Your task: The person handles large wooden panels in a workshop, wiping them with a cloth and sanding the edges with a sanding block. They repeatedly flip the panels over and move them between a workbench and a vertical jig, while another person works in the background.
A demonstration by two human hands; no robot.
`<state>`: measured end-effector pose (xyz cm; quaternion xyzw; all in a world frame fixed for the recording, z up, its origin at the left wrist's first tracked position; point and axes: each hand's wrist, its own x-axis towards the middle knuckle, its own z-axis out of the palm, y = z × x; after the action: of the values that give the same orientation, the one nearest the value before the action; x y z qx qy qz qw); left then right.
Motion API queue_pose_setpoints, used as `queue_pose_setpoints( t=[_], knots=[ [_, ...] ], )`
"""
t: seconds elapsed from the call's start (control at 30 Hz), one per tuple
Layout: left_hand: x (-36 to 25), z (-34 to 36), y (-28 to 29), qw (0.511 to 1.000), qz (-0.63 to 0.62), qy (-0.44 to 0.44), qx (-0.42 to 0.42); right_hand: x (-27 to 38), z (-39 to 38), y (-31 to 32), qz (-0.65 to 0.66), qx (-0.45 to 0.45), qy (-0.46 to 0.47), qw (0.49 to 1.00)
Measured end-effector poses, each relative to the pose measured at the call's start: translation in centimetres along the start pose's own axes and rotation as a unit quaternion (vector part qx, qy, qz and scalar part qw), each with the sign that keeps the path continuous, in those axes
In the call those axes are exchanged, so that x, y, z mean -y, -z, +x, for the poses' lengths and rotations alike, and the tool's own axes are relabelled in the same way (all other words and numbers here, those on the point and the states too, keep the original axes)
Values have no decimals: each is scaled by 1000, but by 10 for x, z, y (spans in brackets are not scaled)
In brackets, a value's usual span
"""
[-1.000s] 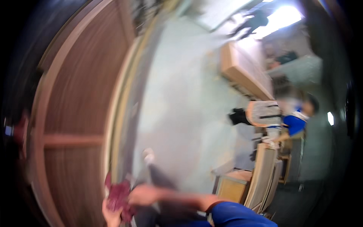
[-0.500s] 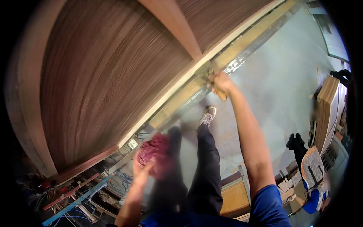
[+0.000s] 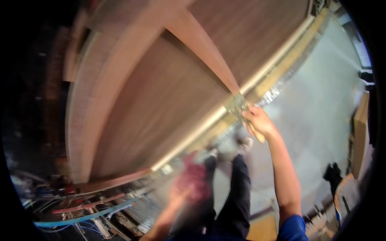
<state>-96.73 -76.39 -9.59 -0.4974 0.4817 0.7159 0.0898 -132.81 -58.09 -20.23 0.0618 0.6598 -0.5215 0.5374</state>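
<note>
My right hand [image 3: 258, 119] is closed around the yellow handle of a wide, flat-ended hand tool [image 3: 237, 105]; whether it is a brush or a scraper I cannot tell. The tool's broad greenish end is at the pale near edge of a large brown wood-grained panel [image 3: 161, 108], close to where a lighter wooden crosspiece [image 3: 205, 48] meets that edge. Lower down, in front of my legs, my left hand [image 3: 179, 197] grips a crumpled dark red cloth [image 3: 194, 180]. Both hand and cloth are smeared by motion.
A yellowish beam with shiny wrapping [image 3: 273, 90] runs along the panel's near edge. Blue and red bars [image 3: 86, 219], cables and scraps lie at lower left. Stacked boards [image 3: 360, 130] stand at right, with another person's dark shoes [image 3: 333, 173] nearby. My feet are on grey floor [image 3: 309, 116].
The view has swung, so the panel and floor sit differently and more of its left frame shows. The tool is now near the crosspiece's end. Both hands keep hold of their things.
</note>
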Motion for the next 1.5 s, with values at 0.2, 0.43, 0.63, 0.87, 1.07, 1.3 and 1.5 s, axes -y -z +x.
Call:
queue_pose_setpoints(
  t=[0.2, 0.43, 0.63, 0.87, 1.07, 1.3, 1.5],
  knots=[
    [30, -1, 37, 993, 115, -14, 15, 91, -67, -48, 91, 132, 143, 977],
    [-7, -9, 15, 999, 28, 39, -17, 60, -71, -45, -46, 223, 220, 949],
    [-19, 19, 32, 988, 76, 62, 119, -101, -73, -85, -140, 404, 179, 886],
    [-30, 10, -2, 971, 157, 87, 160, -138, -120, -49, -194, 273, 176, 926],
    [-75, -21, -47, 974, 156, 51, 155, -112, -175, 2, -223, 15, 122, 967],
    [-81, -28, -28, 982, 136, 38, 121, -33, -142, -2, 28, 73, 180, 981],
    [-30, -16, 7, 977, 143, 44, 151, 76, -46, -66, 45, 68, 369, 926]
  ],
)
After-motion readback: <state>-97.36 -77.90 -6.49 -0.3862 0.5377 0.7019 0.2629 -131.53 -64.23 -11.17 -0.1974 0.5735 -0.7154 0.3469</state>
